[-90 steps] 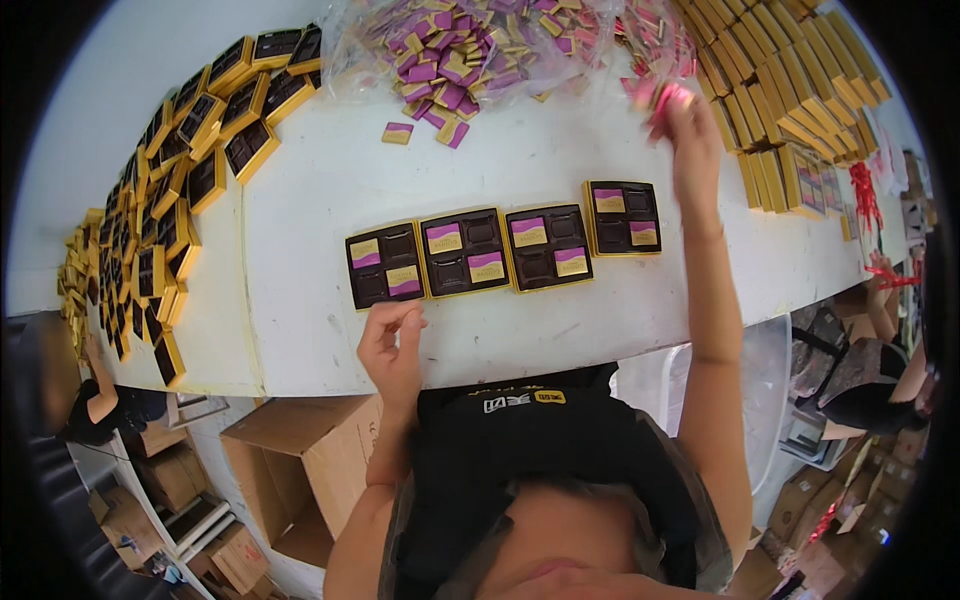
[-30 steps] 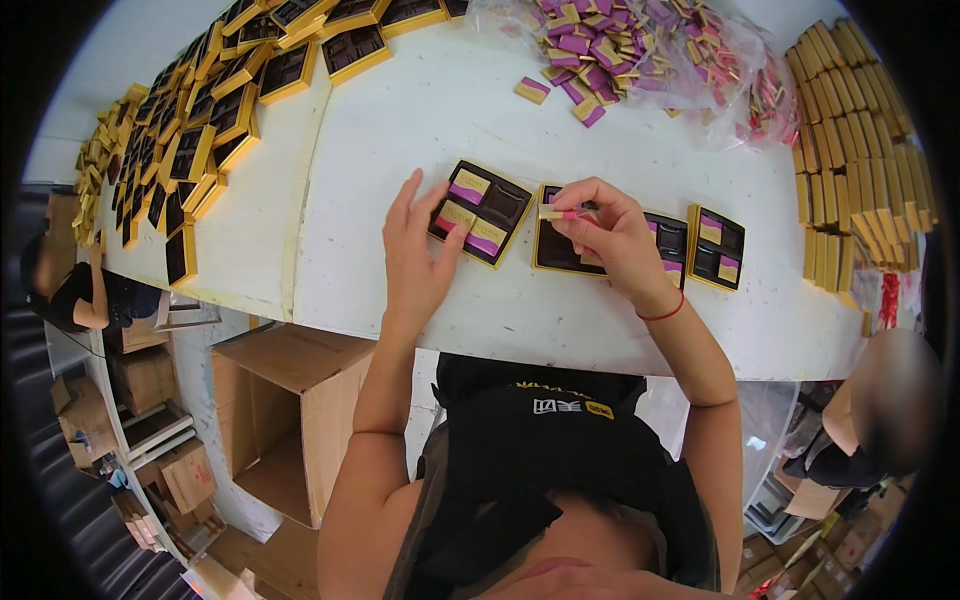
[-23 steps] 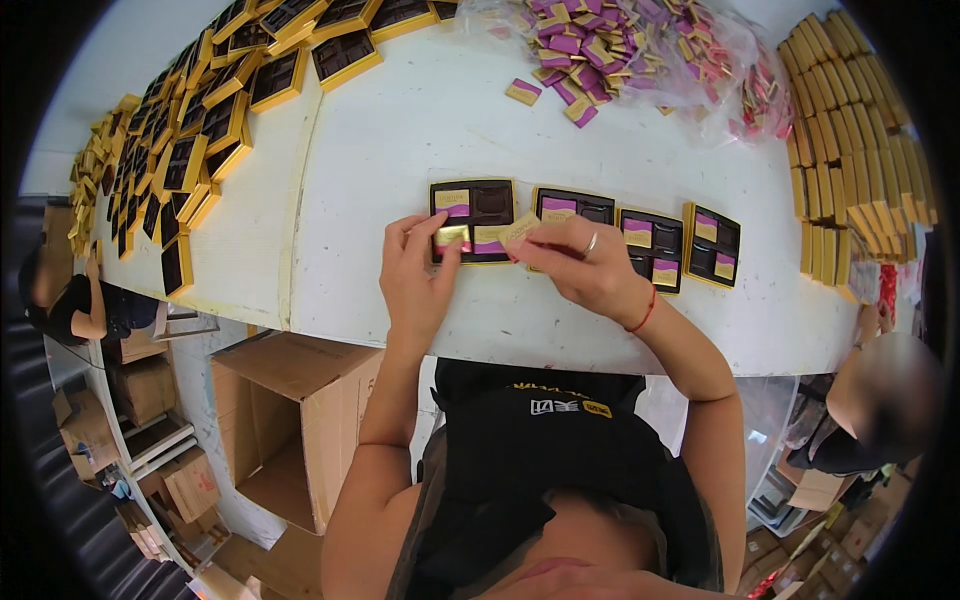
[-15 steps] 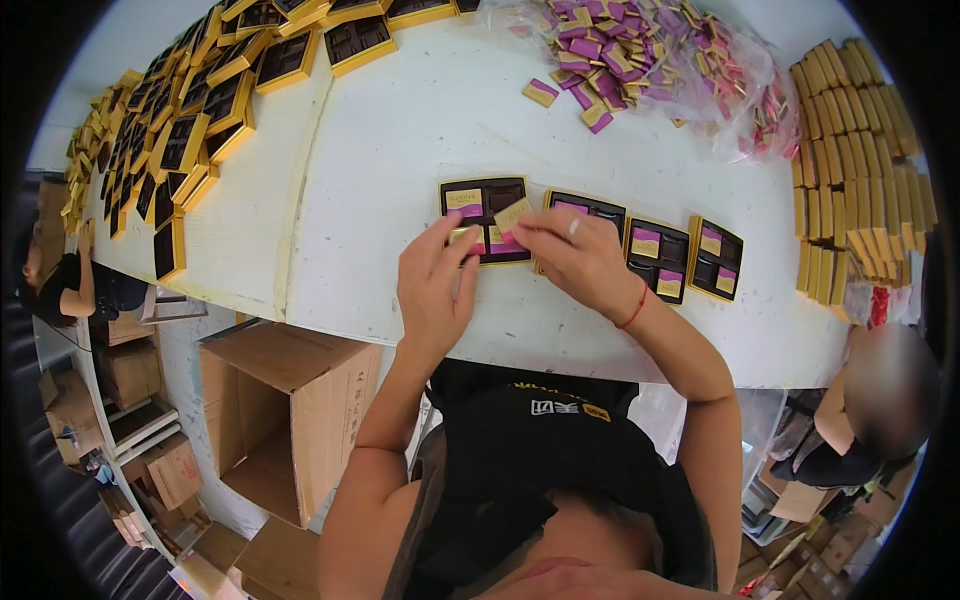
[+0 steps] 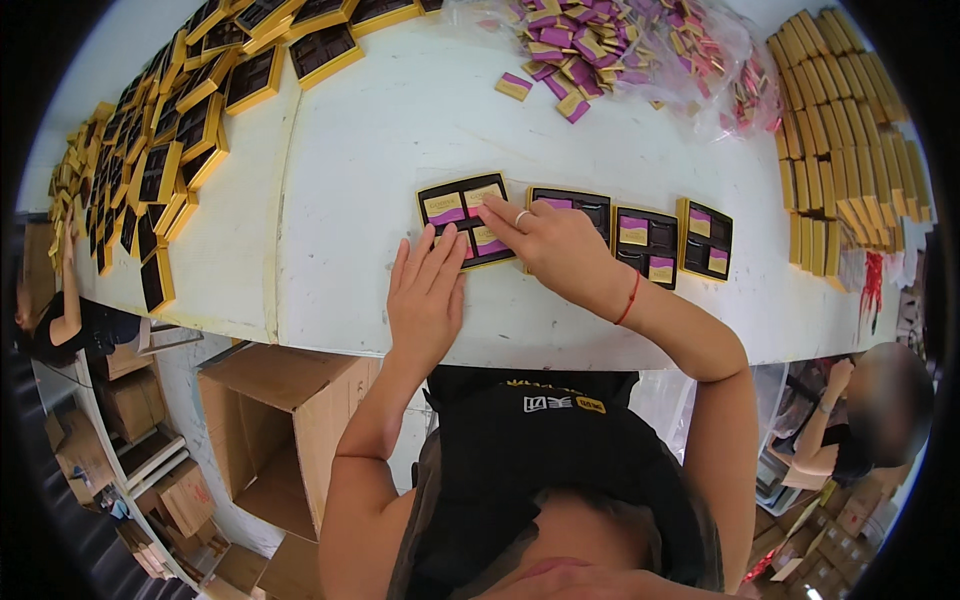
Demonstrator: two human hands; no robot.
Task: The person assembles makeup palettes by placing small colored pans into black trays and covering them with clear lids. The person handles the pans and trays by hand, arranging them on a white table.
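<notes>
In front of me a black-and-gold chocolate box with several compartments lies on the table. Gold-and-purple wrapped chocolates sit in it. My left hand is open, its stretched fingers lying over the near left corner and partly covering a chocolate with some pink. My right hand has its fingers closed together at the far right compartment, the tips on a wrapped chocolate lying in it; the thumb is hidden. To the right are three part-filled boxes in a row, the nearest partly behind my right hand.
Loose wrapped chocolates spill from a clear plastic bag at the back. Many empty black-and-gold boxes are heaped at far left. Gold boxes stand stacked at right. A cardboard carton stands below the table edge. Two other people sit at the sides.
The wrapped chocolate in my right fingers has gone down flat into the far right compartment. My left fingers have straightened over the box corner. The whole view has shifted slightly.
</notes>
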